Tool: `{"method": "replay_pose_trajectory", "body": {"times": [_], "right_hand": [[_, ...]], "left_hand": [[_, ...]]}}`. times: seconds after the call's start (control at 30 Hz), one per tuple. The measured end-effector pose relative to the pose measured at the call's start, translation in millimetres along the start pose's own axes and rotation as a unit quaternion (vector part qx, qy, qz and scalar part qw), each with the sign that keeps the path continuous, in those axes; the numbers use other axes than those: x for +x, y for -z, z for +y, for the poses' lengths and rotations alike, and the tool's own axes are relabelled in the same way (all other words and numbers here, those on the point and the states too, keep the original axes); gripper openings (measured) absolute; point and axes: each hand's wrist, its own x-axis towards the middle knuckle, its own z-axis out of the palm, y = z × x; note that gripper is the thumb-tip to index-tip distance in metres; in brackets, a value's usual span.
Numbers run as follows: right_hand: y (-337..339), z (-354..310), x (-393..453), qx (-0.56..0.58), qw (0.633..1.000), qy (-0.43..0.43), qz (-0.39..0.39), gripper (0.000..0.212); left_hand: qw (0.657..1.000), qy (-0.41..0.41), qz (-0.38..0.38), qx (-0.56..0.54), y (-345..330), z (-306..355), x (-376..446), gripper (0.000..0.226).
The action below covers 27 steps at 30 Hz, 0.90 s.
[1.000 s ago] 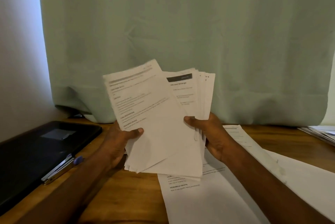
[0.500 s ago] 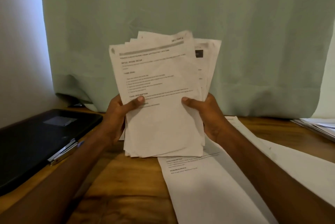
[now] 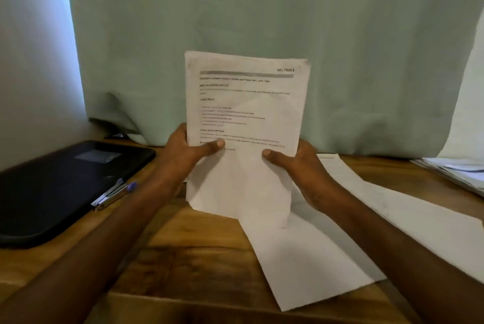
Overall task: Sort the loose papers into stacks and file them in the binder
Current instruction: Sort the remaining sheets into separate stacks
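Two hands now hold squared what was a fanned, crooked bundle a second ago: beside the closed binder [image 3: 65,187] and pen [image 3: 115,192] on the bench [image 3: 183,258], the left hand [image 3: 183,156] and right hand [image 3: 296,166] have their fingers clamped on the side edges of the paper stack [image 3: 243,127]. It stands upright, its bottom edge at the bench. Judging by this, one stack is evened, while loose sheets [image 3: 340,245] at right are still unsorted.

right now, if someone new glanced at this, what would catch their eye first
First the stack of printed papers, held upright at the centre against the pale green curtain, the left hand and right hand gripping its two sides. Next the black binder lying flat at the left of the wooden desk, a pen on it, and loose white sheets spread to the right.
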Motion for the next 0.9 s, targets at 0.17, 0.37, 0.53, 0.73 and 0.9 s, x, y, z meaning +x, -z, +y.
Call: {"method": "replay_pose_trajectory", "body": {"times": [0.17,0.37,0.53,0.73,0.9], "right_hand": [[5,-19,-2,0.021,0.999,0.014,0.027,0.018],[1,14,-24,-0.043,0.998,-0.043,0.033,0.017],[8,14,-20,-0.002,0.997,-0.061,0.052,0.016],[17,15,-22,-0.013,0.995,-0.079,0.062,0.03],[27,24,-24,-0.035,0.992,-0.103,0.063,0.021]], "left_hand": [[0.999,-0.023,0.029,-0.03,9,8,-3,0.05],[0.999,0.003,-0.004,0.052,-10,-21,-32,0.035],[0.998,0.007,-0.007,0.07,-10,-26,-29,0.035],[0.995,-0.011,-0.008,0.094,-23,-30,-37,0.037],[0.983,0.006,-0.057,0.177,-37,-31,-38,0.039]]}}
